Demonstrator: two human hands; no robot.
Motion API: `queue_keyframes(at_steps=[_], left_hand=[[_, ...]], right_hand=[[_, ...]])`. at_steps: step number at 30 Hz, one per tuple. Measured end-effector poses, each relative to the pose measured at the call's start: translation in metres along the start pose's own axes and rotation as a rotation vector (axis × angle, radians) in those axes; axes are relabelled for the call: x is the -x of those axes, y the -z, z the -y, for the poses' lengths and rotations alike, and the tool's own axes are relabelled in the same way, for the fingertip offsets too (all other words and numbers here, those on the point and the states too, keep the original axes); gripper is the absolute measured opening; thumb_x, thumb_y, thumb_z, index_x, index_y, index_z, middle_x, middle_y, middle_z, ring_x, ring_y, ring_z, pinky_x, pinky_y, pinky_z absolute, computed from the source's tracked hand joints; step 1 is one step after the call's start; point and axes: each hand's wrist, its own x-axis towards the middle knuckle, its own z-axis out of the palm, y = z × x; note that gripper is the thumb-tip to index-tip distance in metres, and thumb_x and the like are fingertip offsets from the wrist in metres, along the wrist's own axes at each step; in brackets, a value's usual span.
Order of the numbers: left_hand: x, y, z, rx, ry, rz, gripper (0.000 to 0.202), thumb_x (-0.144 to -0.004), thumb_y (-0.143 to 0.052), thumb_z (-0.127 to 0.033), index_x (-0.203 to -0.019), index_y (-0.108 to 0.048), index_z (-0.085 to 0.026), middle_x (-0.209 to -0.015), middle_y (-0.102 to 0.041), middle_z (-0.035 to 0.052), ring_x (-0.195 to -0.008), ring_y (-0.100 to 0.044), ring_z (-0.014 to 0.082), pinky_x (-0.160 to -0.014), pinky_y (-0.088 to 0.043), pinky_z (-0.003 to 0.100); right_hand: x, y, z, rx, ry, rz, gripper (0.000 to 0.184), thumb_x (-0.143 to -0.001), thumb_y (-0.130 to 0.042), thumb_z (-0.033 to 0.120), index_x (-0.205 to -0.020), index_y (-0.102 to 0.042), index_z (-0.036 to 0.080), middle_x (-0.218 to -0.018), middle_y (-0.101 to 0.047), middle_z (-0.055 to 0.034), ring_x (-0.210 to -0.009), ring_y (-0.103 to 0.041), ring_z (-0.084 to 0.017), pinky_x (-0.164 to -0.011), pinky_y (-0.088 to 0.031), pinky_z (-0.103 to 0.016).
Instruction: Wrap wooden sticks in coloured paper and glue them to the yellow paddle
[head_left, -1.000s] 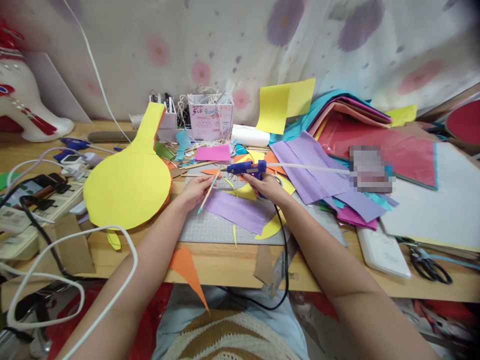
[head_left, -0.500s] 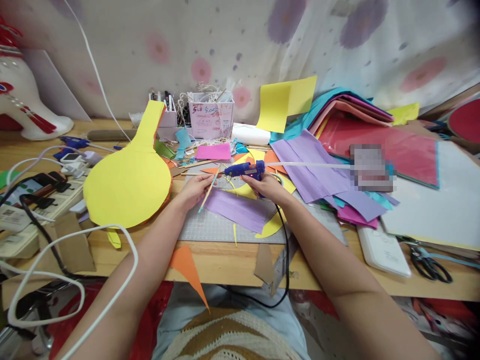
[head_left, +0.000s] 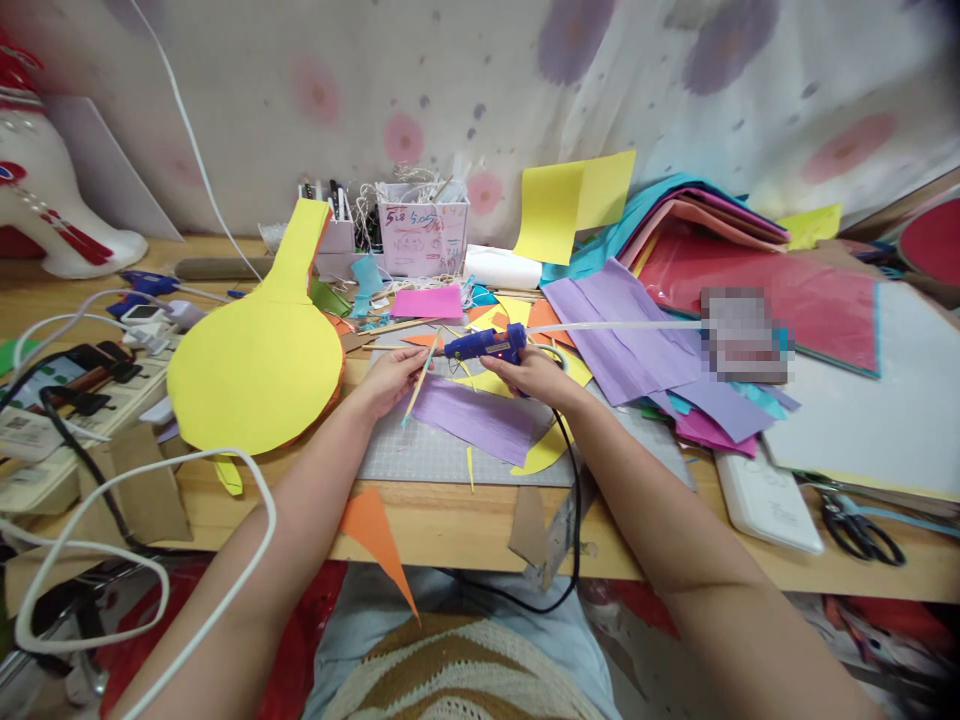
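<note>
My left hand (head_left: 393, 381) pinches a thin wooden stick (head_left: 418, 387) with bits of blue on it, held tilted above the cutting mat (head_left: 390, 455). My right hand (head_left: 538, 372) is wrapped round a blue hot glue gun (head_left: 486, 344), its nozzle pointing left at the stick's upper part. A long clear glue stick (head_left: 615, 326) juts from the gun's back. Below both hands lies a purple paper strip (head_left: 480, 420), with yellow paper scraps (head_left: 546, 452) beside it. Whether the nozzle touches the stick I cannot tell.
A large yellow paper fan shape (head_left: 255, 375) lies left, near white cables (head_left: 259, 490) and a power strip. Purple paper sheets (head_left: 615, 330) and stacked coloured paper lie right, with black scissors (head_left: 862, 527) and a white power bank (head_left: 766, 500). The gun's black cord (head_left: 576, 530) hangs over the table edge.
The glue gun has shifted slightly left and down, its nozzle nearer the stick. My left hand and the stick have barely moved.
</note>
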Motion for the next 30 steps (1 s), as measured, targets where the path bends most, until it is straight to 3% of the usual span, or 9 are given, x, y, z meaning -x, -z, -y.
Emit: queue_keyframes(at_steps=[21, 30], left_hand=[[-0.0004, -0.0017, -0.0003, -0.029, -0.006, -0.018, 0.020, -0.062, -0.071, -0.025, -0.078, -0.069, -0.014, -0.068, -0.063, 0.0021, -0.053, -0.048, 0.0044, -0.047, -0.032, 0.015], [-0.0057, 0.0037, 0.0038, -0.008, -0.006, 0.003, 0.024, -0.064, -0.070, -0.026, -0.083, -0.068, -0.011, -0.060, -0.058, 0.0009, -0.048, -0.046, 0.0041, -0.048, -0.035, 0.016]], right_hand=[[0.0026, 0.0007, 0.0020, 0.060, 0.028, 0.138, 0.045, -0.069, -0.051, 0.062, -0.056, -0.048, 0.018, -0.043, -0.044, 0.0038, -0.041, -0.042, -0.008, -0.044, -0.032, -0.023], [0.0057, -0.0014, 0.0052, 0.131, 0.043, 0.175, 0.048, -0.068, -0.050, 0.064, -0.054, -0.049, 0.018, -0.042, -0.043, 0.0038, -0.041, -0.041, -0.008, -0.043, -0.031, -0.023]])
